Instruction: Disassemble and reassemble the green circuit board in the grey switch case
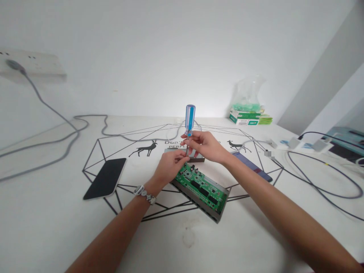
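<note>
A screwdriver (190,117) with a clear and blue striped handle stands upright over the far left end of a green circuit board (203,187). The board sits in a grey metal case (196,204) on the table. My right hand (203,144) is closed, its fingers pinching the screwdriver's shaft just below the handle. Lower down, my left hand (173,165) is closed with thumb and fingertips at the shaft near the board. The screwdriver's tip is hidden by my left fingers. Behind my hands lies a grey metal piece (199,159), partly covered.
A black-screened phone (105,179) lies at the left, another phone (253,167) right of the board. A power strip (298,144) with cables is at the right. Boxes (246,116) and a plastic bag (247,93) stand by the wall. A grey cable (119,135) runs along the back.
</note>
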`<state>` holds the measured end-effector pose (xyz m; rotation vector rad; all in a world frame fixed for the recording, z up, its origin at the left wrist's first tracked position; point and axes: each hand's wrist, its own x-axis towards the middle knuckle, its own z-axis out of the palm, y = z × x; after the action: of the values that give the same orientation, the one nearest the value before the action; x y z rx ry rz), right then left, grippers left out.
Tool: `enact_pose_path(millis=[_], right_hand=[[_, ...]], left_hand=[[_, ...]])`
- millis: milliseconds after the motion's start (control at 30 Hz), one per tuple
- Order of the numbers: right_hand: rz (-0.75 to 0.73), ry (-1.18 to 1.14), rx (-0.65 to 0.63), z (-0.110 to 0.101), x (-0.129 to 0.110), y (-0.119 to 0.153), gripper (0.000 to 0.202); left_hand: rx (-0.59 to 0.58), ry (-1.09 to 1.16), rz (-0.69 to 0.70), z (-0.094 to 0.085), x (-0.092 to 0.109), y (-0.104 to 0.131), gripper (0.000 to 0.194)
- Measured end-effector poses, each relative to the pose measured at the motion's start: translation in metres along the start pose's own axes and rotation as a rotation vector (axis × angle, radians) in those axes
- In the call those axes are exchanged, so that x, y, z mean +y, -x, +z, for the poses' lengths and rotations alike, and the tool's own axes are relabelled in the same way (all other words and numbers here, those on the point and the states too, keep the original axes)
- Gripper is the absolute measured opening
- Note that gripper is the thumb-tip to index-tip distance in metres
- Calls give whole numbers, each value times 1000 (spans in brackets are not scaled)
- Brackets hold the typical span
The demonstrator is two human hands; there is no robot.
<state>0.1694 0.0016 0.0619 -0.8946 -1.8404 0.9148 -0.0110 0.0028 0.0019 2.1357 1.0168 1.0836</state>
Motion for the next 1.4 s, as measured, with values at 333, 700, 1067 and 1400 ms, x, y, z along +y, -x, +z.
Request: enact_pose_path(millis=[333, 700, 1067, 1400], right_hand=[[-50, 68, 112, 1, 5, -1, 21], [-114, 178, 290, 16, 15, 0, 28], [-13, 69, 25, -4, 0, -2, 21], [-81, 166, 150, 7, 4, -1, 15]], left_hand=[[18, 43, -33, 1, 4, -2, 17], [156, 106, -59, 9, -2, -3, 21], [-24, 115, -11, 1, 5, 0, 20], [106, 75, -59, 4, 8, 0, 30]])
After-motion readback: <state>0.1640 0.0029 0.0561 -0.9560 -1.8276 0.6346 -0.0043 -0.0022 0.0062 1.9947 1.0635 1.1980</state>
